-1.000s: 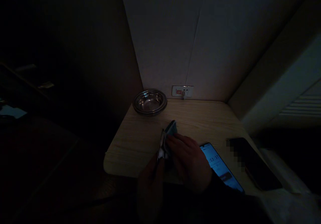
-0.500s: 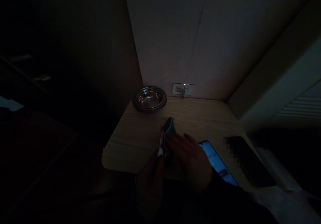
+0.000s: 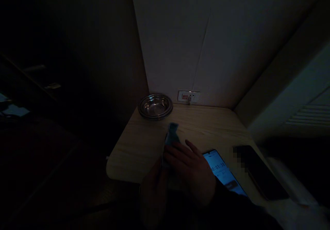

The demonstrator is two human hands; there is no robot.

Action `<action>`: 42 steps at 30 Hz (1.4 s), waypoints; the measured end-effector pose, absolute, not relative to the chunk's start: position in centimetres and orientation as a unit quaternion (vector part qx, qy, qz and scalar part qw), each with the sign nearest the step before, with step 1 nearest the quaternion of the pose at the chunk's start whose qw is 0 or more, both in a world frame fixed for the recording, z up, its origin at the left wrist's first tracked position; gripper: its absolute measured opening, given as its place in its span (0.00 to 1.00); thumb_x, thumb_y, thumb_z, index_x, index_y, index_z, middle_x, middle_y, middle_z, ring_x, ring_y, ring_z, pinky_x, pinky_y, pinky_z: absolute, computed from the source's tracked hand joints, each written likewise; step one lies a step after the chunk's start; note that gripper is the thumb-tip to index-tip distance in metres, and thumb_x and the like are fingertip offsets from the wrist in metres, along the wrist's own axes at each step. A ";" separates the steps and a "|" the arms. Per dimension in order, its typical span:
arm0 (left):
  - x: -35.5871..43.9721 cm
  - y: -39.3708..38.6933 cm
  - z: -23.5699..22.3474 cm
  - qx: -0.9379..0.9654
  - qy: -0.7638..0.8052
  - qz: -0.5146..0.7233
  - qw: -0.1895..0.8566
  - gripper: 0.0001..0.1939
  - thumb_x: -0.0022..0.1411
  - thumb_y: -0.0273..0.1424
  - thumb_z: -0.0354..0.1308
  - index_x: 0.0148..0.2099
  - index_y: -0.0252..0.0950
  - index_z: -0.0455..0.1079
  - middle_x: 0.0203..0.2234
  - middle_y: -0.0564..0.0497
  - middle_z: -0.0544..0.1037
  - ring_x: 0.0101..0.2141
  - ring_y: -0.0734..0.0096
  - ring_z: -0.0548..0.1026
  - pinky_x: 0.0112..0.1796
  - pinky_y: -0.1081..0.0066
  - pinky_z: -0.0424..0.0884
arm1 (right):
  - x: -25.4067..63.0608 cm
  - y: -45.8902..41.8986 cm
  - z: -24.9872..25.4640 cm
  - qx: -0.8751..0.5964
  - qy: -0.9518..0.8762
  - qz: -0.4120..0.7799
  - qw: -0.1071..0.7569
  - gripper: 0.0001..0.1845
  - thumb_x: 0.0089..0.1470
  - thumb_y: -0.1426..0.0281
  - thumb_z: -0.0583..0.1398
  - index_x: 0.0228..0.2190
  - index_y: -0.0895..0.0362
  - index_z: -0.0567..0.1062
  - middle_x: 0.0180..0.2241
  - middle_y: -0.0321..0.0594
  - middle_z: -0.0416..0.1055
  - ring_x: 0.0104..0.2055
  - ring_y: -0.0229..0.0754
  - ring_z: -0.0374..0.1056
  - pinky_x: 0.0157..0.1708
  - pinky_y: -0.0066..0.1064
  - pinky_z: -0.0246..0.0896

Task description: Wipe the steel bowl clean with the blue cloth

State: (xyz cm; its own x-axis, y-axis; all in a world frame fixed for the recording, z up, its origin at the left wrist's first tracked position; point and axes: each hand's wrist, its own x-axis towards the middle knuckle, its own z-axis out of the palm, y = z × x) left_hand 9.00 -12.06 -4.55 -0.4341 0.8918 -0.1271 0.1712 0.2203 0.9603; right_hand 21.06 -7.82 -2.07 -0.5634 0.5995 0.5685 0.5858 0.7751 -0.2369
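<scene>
My left hand (image 3: 154, 192) is closed round the lower end of a thin, dark-edged flat object (image 3: 162, 161), which stands nearly edge-on to me, so its kind is unclear. My right hand (image 3: 189, 168) presses a teal cloth (image 3: 172, 130) against the right-hand side of that object, fingers laid together over the fabric. The cloth's upper corner sticks up above my fingers. Both hands are above the near part of a pale wooden table (image 3: 134, 147). Dim light hides much of the left hand and the object's lower end.
A stack of shiny metal bowls (image 3: 155, 107) sits at the table's back left corner. Right of my hand lies a lit phone (image 3: 223, 171) showing a timer, with a dark phone (image 3: 263, 173) farther right. A wall socket with a switch (image 3: 189, 97) is behind the table.
My right hand and the cloth have slid a little left over the flat object, covering its pale face. The whole view has shifted slightly, with the table lower in frame.
</scene>
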 end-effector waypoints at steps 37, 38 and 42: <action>9.1 -13.7 -5.3 0.330 0.717 0.509 0.343 0.17 0.53 0.43 0.54 0.40 0.38 0.72 0.41 0.46 0.77 0.46 0.57 0.72 0.47 0.62 0.66 | 22.3 -2.7 -4.1 -0.461 -0.591 0.491 0.444 0.16 0.48 0.63 0.58 0.35 0.59 0.78 0.32 0.42 0.77 0.34 0.44 0.73 0.35 0.35 0.68; 9.1 -13.7 -5.1 0.328 0.716 0.511 0.344 0.16 0.53 0.43 0.54 0.39 0.39 0.72 0.42 0.46 0.76 0.47 0.58 0.71 0.47 0.63 0.66 | 22.5 -2.9 -4.3 -0.467 -0.572 0.498 0.455 0.17 0.49 0.62 0.57 0.37 0.59 0.77 0.32 0.43 0.77 0.33 0.45 0.73 0.33 0.35 0.68; 9.1 -13.4 -4.1 0.306 0.711 0.508 0.378 0.17 0.54 0.42 0.53 0.42 0.38 0.70 0.40 0.48 0.77 0.43 0.59 0.73 0.43 0.64 0.68 | 22.8 -4.2 -4.6 -0.489 -0.514 0.514 0.482 0.19 0.50 0.60 0.57 0.39 0.59 0.76 0.31 0.44 0.77 0.31 0.45 0.73 0.29 0.34 0.69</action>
